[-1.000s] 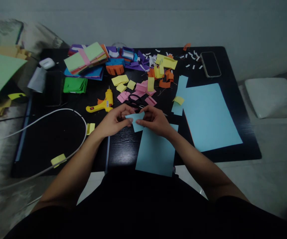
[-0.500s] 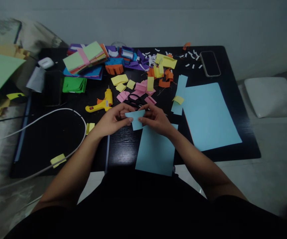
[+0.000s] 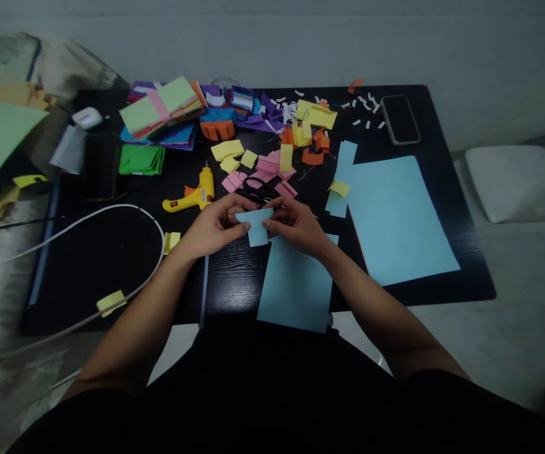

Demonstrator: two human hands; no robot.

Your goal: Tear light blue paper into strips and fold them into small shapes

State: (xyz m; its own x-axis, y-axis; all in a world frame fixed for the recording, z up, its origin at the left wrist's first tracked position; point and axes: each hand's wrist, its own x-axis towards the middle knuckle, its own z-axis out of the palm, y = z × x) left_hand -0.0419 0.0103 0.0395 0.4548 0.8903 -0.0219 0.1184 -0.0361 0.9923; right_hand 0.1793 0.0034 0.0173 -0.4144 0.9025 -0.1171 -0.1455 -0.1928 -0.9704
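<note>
Between my two hands is a small light-blue piece of paper (image 3: 258, 232), wide along its top and narrower below. My left hand (image 3: 217, 227) pinches its left side with the thumb in front and the fingers behind. On the right side my right hand (image 3: 294, 226) grips it the same way. Under and beside my right hand lies a larger blue paper sheet (image 3: 296, 287), reaching over the table's front edge. Just beyond my fingers are black-handled scissors (image 3: 255, 184), partly hidden among pink paper pieces (image 3: 267, 165).
A yellow glue gun (image 3: 197, 193) lies left of my hands. Blue sheets (image 3: 402, 221) and a phone (image 3: 400, 120) are on the right. Bundled coloured paper (image 3: 163, 108) and scraps fill the back. A white cable (image 3: 106, 211) loops across the black table's left side.
The small blue paper has shifted very slightly to the left and tilted a little in my fingers. Both hands keep their hold, and the table's contents stay as they were.
</note>
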